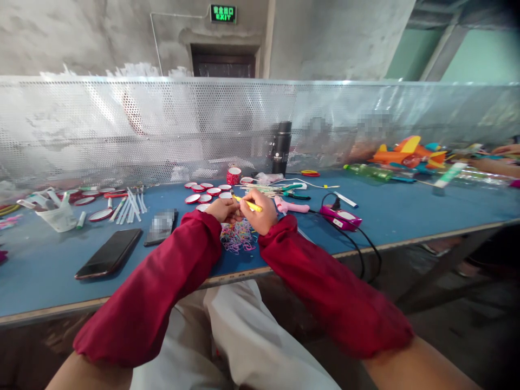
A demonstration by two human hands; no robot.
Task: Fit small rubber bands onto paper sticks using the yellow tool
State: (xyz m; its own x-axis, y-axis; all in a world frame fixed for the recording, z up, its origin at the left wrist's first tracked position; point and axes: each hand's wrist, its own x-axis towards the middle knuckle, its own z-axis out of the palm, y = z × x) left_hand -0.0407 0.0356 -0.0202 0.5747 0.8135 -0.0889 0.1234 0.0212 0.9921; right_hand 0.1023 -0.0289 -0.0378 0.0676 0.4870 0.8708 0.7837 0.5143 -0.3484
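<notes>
My right hand (260, 212) is closed around a thin yellow stick (248, 204) that points left toward my left hand (222, 209). My left hand's fingers are curled and pinched near the stick's left end; what they hold is too small to make out. Both hands hover just above a pile of small coloured rubber bands (238, 238) on the blue table (49, 265). Both forearms wear dark red sleeve covers (170, 281).
Two phones (109, 252) (161, 226) lie at left, with a cup of white sticks (59, 214) and red-rimmed round lids (203, 190) beyond. A black flask (281, 147), pink tools (290, 206), a pink device with black cable (343, 218) and toy planes (406, 151) sit further back and right. Another person's hand (504, 149) shows far right.
</notes>
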